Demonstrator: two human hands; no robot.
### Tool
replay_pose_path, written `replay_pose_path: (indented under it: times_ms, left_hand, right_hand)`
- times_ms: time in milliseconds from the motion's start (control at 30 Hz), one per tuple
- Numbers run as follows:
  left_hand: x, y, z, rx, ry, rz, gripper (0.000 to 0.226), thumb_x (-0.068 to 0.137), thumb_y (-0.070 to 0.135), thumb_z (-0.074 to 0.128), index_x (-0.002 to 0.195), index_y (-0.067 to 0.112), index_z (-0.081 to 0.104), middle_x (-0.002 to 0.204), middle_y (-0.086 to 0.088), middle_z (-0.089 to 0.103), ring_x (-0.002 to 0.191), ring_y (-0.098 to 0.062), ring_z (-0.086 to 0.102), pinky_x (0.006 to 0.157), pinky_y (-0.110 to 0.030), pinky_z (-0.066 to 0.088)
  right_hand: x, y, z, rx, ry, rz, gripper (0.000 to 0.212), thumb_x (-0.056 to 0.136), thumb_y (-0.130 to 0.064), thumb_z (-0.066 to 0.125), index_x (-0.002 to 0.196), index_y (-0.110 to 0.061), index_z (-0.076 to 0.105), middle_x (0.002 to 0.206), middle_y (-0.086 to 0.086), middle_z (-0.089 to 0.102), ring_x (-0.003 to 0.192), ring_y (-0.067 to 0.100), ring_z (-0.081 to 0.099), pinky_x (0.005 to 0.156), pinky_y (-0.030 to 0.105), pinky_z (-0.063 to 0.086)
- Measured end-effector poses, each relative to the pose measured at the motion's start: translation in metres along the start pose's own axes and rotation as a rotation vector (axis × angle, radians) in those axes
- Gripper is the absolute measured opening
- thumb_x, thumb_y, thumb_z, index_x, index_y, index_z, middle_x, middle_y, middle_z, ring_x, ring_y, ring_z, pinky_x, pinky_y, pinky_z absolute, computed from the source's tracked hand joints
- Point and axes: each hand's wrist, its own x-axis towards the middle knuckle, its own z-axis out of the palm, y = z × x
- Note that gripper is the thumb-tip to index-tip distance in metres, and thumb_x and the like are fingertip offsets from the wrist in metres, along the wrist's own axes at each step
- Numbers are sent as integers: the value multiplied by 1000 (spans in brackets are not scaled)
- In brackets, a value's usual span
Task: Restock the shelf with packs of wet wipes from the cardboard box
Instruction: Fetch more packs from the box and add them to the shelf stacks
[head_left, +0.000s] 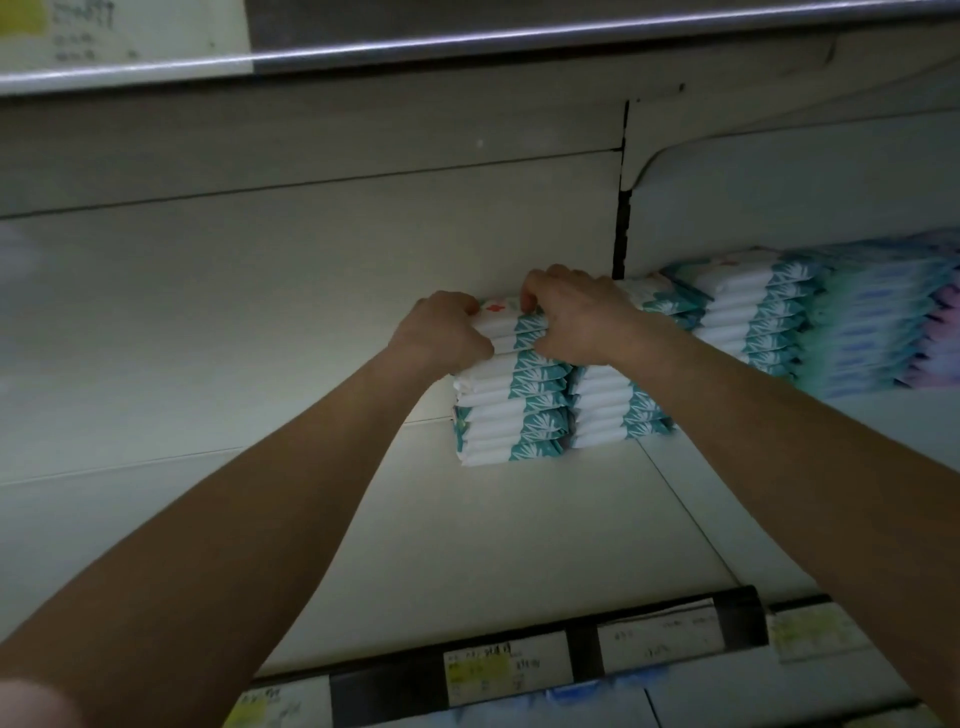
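Packs of wet wipes (506, 325), soft, flat, white-and-teal plastic pillows, top a stack (498, 415) at the back of the smooth pale shelf (467, 545). Both the left hand (441, 332) and the right hand (582, 317) curl around them, gripping. Further stacks (748, 317) line up rightward.
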Motion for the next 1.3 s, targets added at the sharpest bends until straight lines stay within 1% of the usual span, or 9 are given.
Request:
replay_pose_path:
  times_ms: [133,233,333,467,633,867,1000,1133,1300]
  left_hand:
    - [4,-7,10,276,106,49,51,88,24,58,138,28,47,132,-7,50,115,-26,54,84,-32,44]
    - [-2,-7,20,550,251,147,51,93,26,55,141,33,41,127,-10,40,113,-28,47,74,-33,35]
    - [-2,-11,28,687,315,215,55,92,23,59,142,31,40,123,-10,41,108,-27,49,75,-33,35]
    - [1,-13,31,726,319,225,57,92,24,59,143,29,38,123,-10,42,104,-27,52,80,-36,39]
    - [3,-10,35,713,318,210,54,92,22,58,142,27,39,125,-11,41,105,-28,52,79,-35,35]
    - [-15,-7,29,665,322,142,55,91,24,59,142,21,38,126,-12,41,107,-28,51,74,-33,30]
    - [-39,-3,27,666,354,179,47,93,27,56,137,16,43,125,-13,43,106,-28,51,78,-35,36]
    - [-67,6,36,668,275,178,40,94,26,53,132,14,46,127,-13,44,111,-29,50,84,-37,39]
    - [-94,18,50,645,143,213,38,94,26,52,131,16,47,127,-12,45,115,-29,49,85,-37,38]
  right_hand:
    - [-1,3,5,-64,86,-27,28,84,-13,61,110,-15,50,111,9,52,103,28,50,77,35,31]
    - [-4,3,5,-100,130,-84,29,84,-19,62,110,-15,53,115,9,51,106,27,49,82,36,34]
    - [-6,1,6,-92,186,-142,25,87,-24,61,109,-14,56,114,8,54,105,27,51,79,33,34]
    - [-2,1,10,-89,199,-138,21,90,-22,58,109,-13,57,111,8,57,102,27,53,70,29,28]
    - [-1,-1,10,-90,175,-102,20,91,-19,57,109,-10,56,111,10,56,102,28,53,68,30,32]
    - [-18,-9,1,-134,183,-110,24,90,-14,55,113,-11,59,117,11,55,107,29,50,77,33,33]
    - [-39,-14,-5,-136,208,-128,25,90,-14,56,114,-12,61,121,10,55,110,29,50,85,35,37]
    - [-65,-16,-6,-99,155,-129,24,91,-15,56,113,-12,63,119,11,59,109,29,53,88,35,39]
    - [-111,-17,-6,-106,89,-23,22,91,-14,53,111,-13,64,116,8,61,106,28,56,80,32,36]
